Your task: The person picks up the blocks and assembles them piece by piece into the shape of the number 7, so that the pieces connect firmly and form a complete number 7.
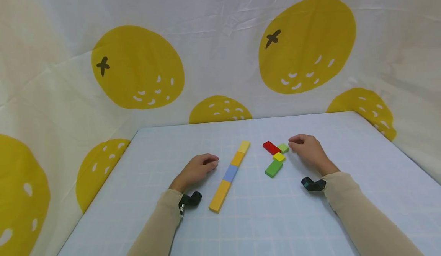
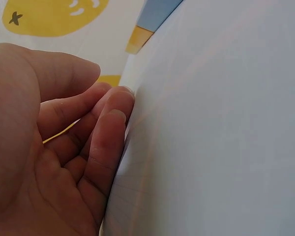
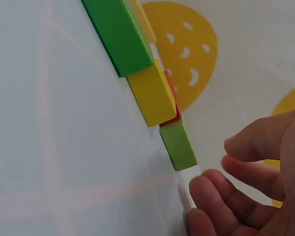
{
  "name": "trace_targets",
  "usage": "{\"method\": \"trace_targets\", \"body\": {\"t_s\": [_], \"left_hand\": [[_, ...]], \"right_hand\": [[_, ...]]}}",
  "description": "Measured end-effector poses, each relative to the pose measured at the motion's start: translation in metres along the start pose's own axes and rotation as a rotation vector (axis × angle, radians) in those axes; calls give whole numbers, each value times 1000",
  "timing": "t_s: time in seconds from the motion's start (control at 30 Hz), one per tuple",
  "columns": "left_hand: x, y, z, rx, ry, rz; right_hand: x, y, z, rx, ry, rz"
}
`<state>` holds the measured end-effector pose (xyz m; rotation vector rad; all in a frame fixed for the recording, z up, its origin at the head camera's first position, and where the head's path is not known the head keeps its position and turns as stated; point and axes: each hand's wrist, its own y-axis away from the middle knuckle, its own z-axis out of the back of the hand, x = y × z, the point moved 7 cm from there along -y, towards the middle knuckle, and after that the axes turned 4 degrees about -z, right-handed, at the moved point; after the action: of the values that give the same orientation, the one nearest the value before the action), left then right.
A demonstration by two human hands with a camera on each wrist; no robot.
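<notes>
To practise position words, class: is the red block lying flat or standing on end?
Lying flat: in the head view, the red block stretches lengthwise along the table, a long face up.

No words or numbers can be read here. The closest things to a sign are two dark crosses, a bit like the letter X. One dark cross (image 1: 103,66) is on the big yellow shape on the left (image 1: 138,72) of the white cloth (image 1: 220,68). The other dark cross (image 1: 273,38) is on the big yellow shape on the right (image 1: 310,45), a bit higher up (this one has a long, pointy leg). The left wrist view shows a small dark cross too, on a yellow shape near the top corner. Little white curvy marks (image 1: 157,91) are on the yellow shapes as well, but they don't spell anything.
</notes>
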<state>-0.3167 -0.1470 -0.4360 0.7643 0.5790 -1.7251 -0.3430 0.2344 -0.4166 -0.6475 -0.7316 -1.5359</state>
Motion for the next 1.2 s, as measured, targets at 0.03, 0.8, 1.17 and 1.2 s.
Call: {"method": "trace_targets", "body": {"t_s": [0.03, 0.8, 1.17, 1.2], "left_hand": [[0, 0, 0, 2, -1, -2], [2, -2, 0, -14, -7, 30], [2, 0, 0, -5, 3, 27], [2, -1, -1, -2, 5, 26]], "right_hand": [[0, 1, -1, 10, -1, -3], [1, 1, -15, 53, 137, 44], [0, -1, -18, 31, 170, 57], [-1, -1, -18, 29, 172, 55]]}}
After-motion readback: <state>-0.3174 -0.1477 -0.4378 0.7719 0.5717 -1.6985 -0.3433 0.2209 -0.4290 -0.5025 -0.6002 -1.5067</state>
